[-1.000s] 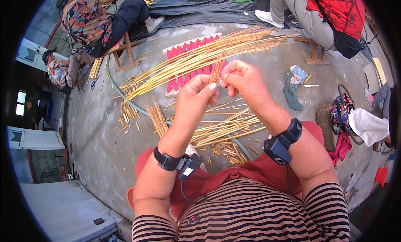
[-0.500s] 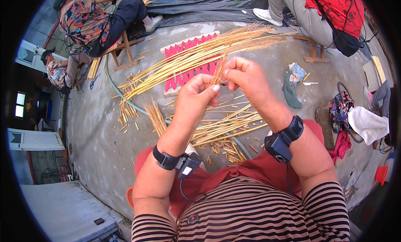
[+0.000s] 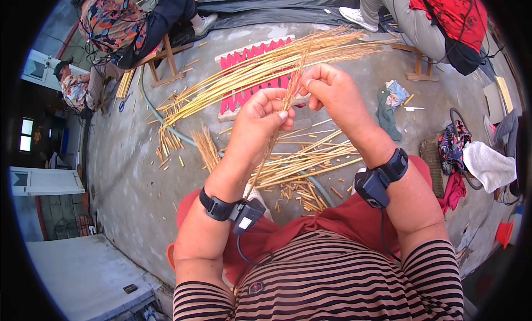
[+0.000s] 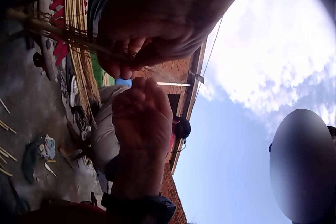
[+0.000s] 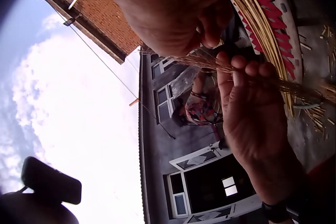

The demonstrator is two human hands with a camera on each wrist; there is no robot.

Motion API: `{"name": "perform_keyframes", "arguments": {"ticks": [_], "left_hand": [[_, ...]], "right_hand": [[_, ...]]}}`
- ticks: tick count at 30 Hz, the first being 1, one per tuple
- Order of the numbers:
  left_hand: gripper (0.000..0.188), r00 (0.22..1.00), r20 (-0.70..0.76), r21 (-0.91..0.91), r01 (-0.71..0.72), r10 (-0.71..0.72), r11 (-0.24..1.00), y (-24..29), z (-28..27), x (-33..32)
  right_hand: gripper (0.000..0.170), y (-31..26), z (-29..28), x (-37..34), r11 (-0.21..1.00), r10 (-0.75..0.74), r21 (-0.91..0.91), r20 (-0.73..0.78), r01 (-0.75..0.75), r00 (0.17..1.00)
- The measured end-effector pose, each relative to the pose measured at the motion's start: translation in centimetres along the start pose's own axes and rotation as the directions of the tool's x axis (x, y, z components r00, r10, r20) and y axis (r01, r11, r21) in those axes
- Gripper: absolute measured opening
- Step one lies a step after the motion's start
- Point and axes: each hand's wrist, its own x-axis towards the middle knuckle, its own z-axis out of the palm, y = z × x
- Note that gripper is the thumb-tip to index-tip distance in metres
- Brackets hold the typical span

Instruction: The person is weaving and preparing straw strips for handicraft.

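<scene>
A thin broomcorn stalk [image 3: 270, 145] with a reddish, bristly tassel [image 3: 294, 83] stands upright in front of the body. My left hand [image 3: 261, 117] pinches it between thumb and fingers just below the tassel, the lower stalk slanting down past the left wrist. Beside the tassel, my right hand [image 3: 332, 92] has its thumb and forefinger pinched together on the bristles. In the right wrist view, the left hand [image 5: 257, 108] grips the stalk with the thumb laid across it, and the tassel [image 5: 199, 60] runs under the right hand's fingers.
A long bundle of broomcorn [image 3: 238, 80] lies across a rack with pink zigzag strips [image 3: 228, 103]. Nearer are loose bare stalks [image 3: 316, 160], cut stubs [image 3: 307, 196] and another bristly bunch [image 3: 205, 148]. A hose [image 3: 176, 133] crosses the floor. People sit on wooden stools [image 3: 162, 60] ahead.
My right hand has moved up along the tassel, away from the left thumb. The left hand has loosened its fingers slightly, and more of the stalk shows below it.
</scene>
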Motion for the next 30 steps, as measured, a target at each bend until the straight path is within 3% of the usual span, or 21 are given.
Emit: {"name": "perform_keyframes", "arguments": {"ticks": [3,6,9,12,15,21,30], "left_hand": [[0.028,1.000,-0.006,0.006,0.017,-0.017,1.000,0.0,-0.2,0.0],[0.023,0.999,-0.033,-0.004,0.025,-0.025,1.000,0.0,-0.3,0.0],[0.017,0.998,-0.062,-0.012,0.012,-0.013,1.000,-0.2,-0.3,0.1],[0.014,0.997,-0.062,0.012,-0.034,0.035,0.999,-0.5,-0.4,0.3],[0.013,0.994,-0.102,0.112,-0.039,0.050,0.993,-0.5,0.0,0.3],[0.010,0.993,-0.111,-0.025,-0.036,0.033,0.999,-0.8,0.1,0.2],[0.012,0.988,-0.122,0.094,-0.080,0.092,0.992,-0.7,0.4,0.2]], "right_hand": [[0.005,-0.1,-0.6,0.4,1.000,-0.002,0.026,-0.076,0.004,0.997],[0.007,-0.1,-0.9,0.6,0.980,-0.066,0.169,-0.238,0.108,0.969],[0.011,0.4,-0.8,0.2,0.990,-0.028,0.139,-0.079,0.039,0.996],[0.014,0.2,0.6,-0.8,0.985,0.149,-0.103,0.137,-0.135,0.979],[0.012,1.3,1.4,-0.8,0.993,-0.005,-0.115,0.085,0.015,0.996],[0.005,0.6,0.9,-0.6,0.999,0.043,-0.031,0.070,-0.040,0.997],[0.006,0.7,1.0,-0.7,0.997,0.021,-0.070,0.081,-0.016,0.997]]}}
